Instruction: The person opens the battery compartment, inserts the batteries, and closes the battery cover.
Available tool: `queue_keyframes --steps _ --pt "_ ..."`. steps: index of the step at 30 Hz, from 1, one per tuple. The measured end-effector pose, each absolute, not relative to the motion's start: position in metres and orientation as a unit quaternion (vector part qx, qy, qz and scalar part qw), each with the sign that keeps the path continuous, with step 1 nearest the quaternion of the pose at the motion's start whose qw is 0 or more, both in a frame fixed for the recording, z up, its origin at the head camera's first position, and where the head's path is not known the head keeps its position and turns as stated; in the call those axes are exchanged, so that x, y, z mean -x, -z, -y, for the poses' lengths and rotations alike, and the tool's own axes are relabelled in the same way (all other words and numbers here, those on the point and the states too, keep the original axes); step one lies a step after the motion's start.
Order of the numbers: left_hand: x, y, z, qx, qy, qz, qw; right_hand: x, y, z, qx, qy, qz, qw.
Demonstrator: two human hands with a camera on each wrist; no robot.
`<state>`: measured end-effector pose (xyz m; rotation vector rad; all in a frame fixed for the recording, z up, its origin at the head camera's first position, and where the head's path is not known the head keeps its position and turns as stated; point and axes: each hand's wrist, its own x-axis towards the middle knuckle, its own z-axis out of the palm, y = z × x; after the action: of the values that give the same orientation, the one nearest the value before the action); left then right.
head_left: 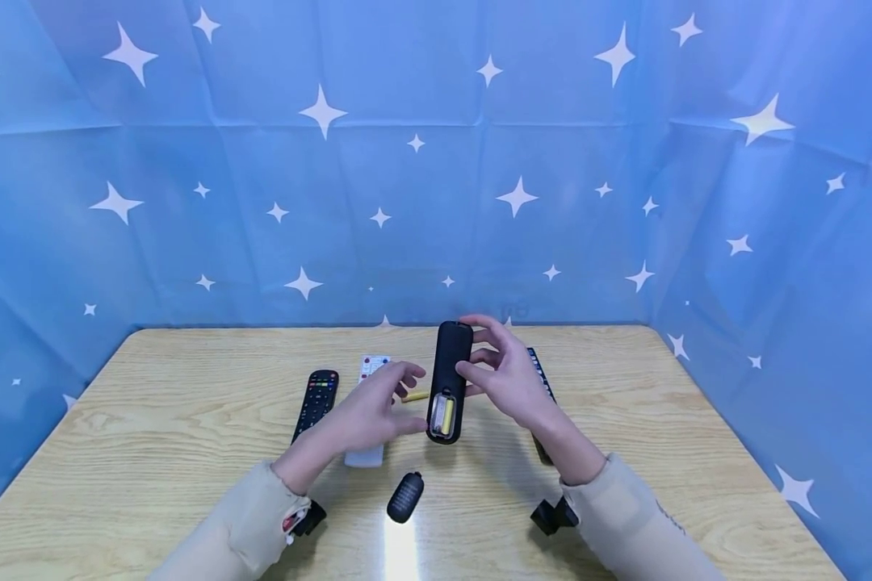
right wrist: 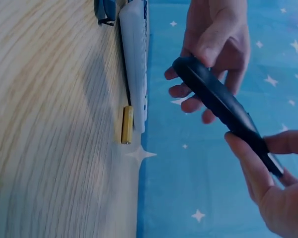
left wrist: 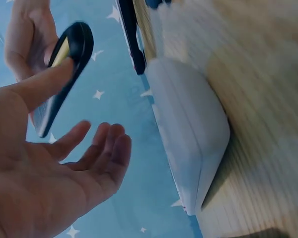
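Note:
A black remote control [head_left: 448, 371] is held up above the table, its back turned toward the head camera. My right hand [head_left: 505, 371] grips it along its upper right side, between thumb and fingers. In the uncovered battery compartment at its lower end lies a yellow battery [head_left: 447, 416]. The thumb of my left hand [head_left: 371, 407] touches the remote's lower end, while the other fingers stand apart from it, loosely bent. On the table behind the hands lies another yellow battery [right wrist: 127, 125]. A small black battery cover [head_left: 405, 497] rests on the table nearer to me.
A white remote [head_left: 364, 458] lies on the table below my left hand. To its left is a black remote with coloured buttons [head_left: 318, 401]. Another dark remote [head_left: 541, 371] lies partly hidden behind my right hand. A blue star-patterned curtain [head_left: 421, 177] stands behind the table.

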<state>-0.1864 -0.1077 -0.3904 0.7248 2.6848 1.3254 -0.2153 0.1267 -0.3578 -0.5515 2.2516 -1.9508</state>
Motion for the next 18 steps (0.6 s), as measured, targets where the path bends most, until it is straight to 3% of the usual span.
queue_keyframes --steps 18 --pt "0.220 0.398 0.097 -0.257 -0.216 -0.940 0.067 0.219 0.364 -0.133 0.180 0.624 -0.758 0.053"
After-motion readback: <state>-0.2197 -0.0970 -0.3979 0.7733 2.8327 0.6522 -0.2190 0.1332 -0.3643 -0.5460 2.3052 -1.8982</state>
